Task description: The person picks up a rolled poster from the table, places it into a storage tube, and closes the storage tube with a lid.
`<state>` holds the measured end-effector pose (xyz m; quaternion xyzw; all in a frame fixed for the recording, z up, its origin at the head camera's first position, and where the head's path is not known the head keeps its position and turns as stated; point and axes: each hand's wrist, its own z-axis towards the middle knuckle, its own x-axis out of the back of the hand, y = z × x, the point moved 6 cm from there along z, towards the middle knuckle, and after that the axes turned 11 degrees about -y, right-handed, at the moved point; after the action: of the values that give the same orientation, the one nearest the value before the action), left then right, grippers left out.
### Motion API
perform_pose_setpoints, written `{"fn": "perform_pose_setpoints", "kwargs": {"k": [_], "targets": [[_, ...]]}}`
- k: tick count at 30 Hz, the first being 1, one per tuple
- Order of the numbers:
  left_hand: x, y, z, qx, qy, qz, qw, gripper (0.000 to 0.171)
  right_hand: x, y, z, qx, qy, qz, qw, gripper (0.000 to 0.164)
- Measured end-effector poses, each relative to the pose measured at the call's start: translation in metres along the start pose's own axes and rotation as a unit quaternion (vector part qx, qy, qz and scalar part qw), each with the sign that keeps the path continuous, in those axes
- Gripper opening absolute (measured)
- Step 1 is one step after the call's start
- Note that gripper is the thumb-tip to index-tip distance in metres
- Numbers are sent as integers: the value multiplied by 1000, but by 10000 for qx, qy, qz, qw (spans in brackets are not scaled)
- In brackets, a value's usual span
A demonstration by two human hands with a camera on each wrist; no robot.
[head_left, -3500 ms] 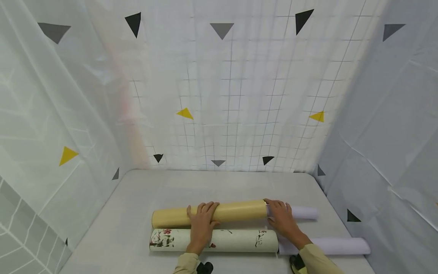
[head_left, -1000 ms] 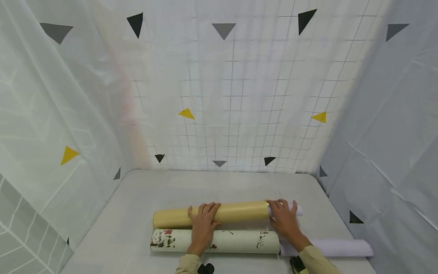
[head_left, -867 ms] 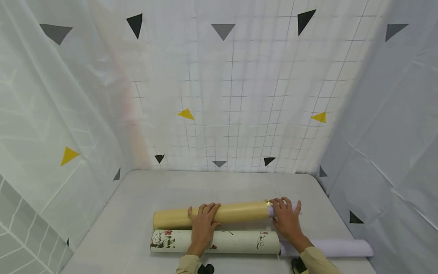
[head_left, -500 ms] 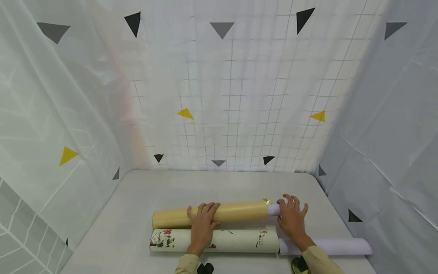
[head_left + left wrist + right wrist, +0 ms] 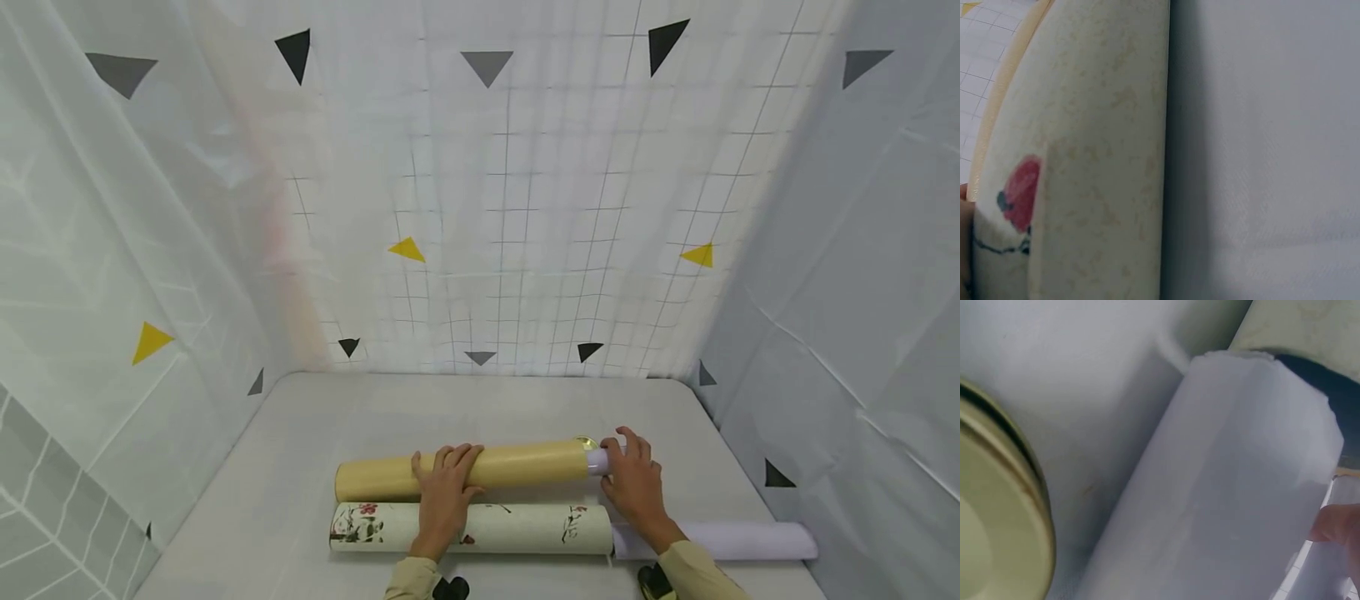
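A yellow tube (image 5: 525,462) lies across the table, its far left end closed. My left hand (image 5: 444,492) grips its middle, fingers over the top and thumb on the near side. From the tube's right opening sticks a short length of pale lilac paper roll (image 5: 597,461). My right hand (image 5: 636,483) holds this roll by its outer part, hiding the end. Nearer lies a white floral tube (image 5: 532,529), under my left wrist; another lilac roll (image 5: 735,541) extends from its right opening. The right wrist view shows that nearer roll (image 5: 1204,487) large, with my right thumb (image 5: 1335,525) beyond.
A gold round lid (image 5: 585,442) lies behind the yellow tube's right opening. Another gold lid (image 5: 1004,506) sits close to the nearer roll. The near roll reaches the right edge of the white table (image 5: 480,404). White curtains (image 5: 487,208) stand behind and at both sides.
The far roll has slid left, deeper into the yellow tube, with much less of it showing. My right hand shifted right along it, then slightly back left. My left hand stayed put.
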<state>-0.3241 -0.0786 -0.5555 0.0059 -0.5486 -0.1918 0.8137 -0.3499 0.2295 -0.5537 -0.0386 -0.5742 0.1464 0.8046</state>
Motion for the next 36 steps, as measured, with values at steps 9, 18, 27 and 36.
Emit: {"fn": "perform_pose_setpoints", "kwargs": {"k": [9,18,27,36], "targets": [[3,1,2,-56,92,13,9999,73,1,-5,1,1,-104,296,9995,52],[3,2,2,-38,66,10,10000,74,-4,-10,1,-182,-785,779,9937,54],[1,3,-1,-25,180,27,9998,75,-6,-19,-1,104,-861,870,9924,60],[1,1,1,55,-32,135,9999,74,-7,-25,1,447,-901,1167,9881,60]]}}
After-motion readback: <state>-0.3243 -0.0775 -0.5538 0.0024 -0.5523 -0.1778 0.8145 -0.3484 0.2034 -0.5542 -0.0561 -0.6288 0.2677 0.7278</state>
